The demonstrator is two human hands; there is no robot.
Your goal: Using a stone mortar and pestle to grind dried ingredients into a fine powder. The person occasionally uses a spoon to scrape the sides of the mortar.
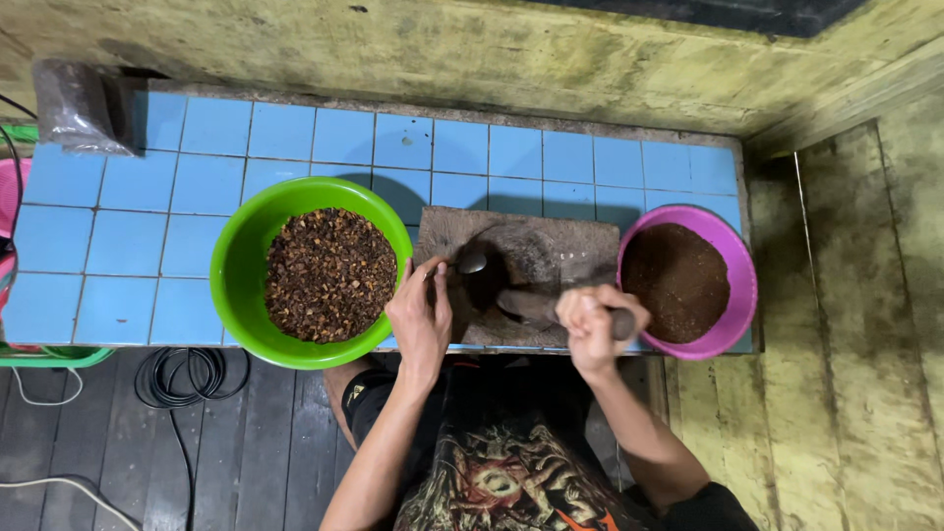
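A flat stone grinding slab [551, 246] lies on the blue tiled counter [147, 216] between two bowls. My left hand [421, 313] holds a metal spoon [470, 264] at the slab's left side. Over the slab's front edge, my right hand [590, 323] is closed around a dark stone pestle [536, 307]. To the left stands a green bowl [241, 265] filled with coarse brown bits. A purple bowl [739, 280] at the right holds fine dark brown powder.
A grey plastic bag [74, 108] rests at the counter's back left corner. Coiled black cable [182, 374] lies on the dark plank floor below. A worn yellow-green wall [492, 49] runs behind, and wooden boards [855, 344] stand at the right.
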